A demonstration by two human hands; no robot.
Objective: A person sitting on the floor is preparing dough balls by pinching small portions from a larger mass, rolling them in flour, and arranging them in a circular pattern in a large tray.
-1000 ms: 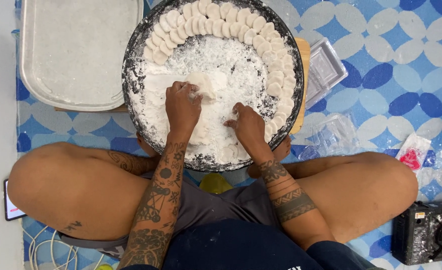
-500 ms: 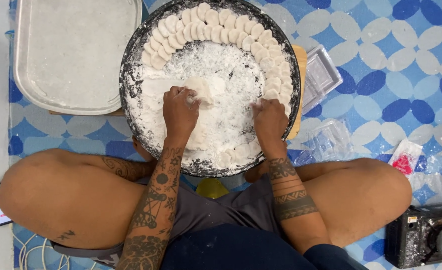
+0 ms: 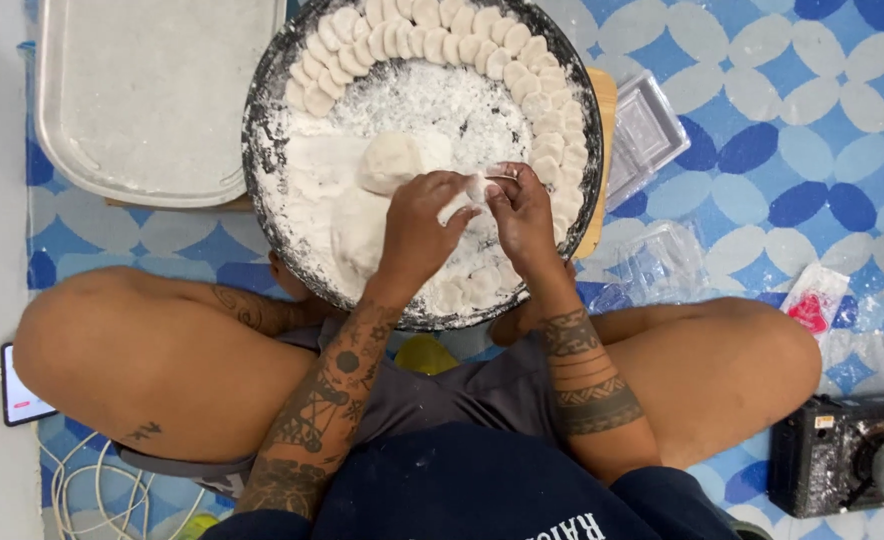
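Head view: left hand point(image 3: 417, 225) and right hand point(image 3: 522, 215) meet over the floured round tray point(image 3: 262, 150), both grips pinched on 1 small dough piece point(image 3: 474, 190). Dough lump point(image 3: 392, 160) just beside; shaped dumplings point(image 3: 432, 30) line the rim.

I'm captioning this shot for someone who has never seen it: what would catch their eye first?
The big round floured tray at top centre, with pale dough discs overlapping along its rim. Over it, the left hand and right hand meet, pinching a small piece of dough. A rectangular metal tray sits at upper left on the blue patterned mat.
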